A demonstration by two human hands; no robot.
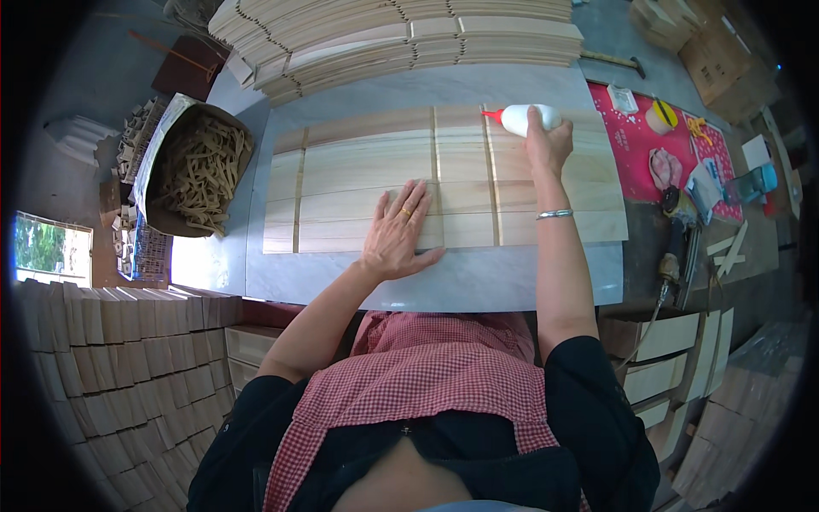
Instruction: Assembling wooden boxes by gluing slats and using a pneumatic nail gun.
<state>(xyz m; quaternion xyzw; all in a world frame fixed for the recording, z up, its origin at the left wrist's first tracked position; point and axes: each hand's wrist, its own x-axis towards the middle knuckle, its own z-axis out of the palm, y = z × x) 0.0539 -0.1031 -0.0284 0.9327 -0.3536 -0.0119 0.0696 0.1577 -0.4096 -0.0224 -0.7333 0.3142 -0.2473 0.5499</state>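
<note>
A flat pale wooden panel [358, 160] lies across the grey work table [444, 282] before me, with three narrow grooves running from its far side toward me. My left hand [397, 230] rests flat on the panel near its middle, fingers spread and holding nothing. In my right hand [548, 143] is a white squeeze bottle [518, 119] with a red nozzle, my fingers wrapped round it. The bottle is tilted on its side, its tip pointing left over the far end of the rightmost groove. Whether anything comes out of the tip is too small to tell.
Stacked grooved panels [409, 43] stand at the table's far side. A box of thin wood strips [205, 166] sits left. Right, a pink mat [618, 141] carries a cloth, tape and small items; a power tool [674, 239] lies beside it. Wood blocks [128, 367] are piled lower left.
</note>
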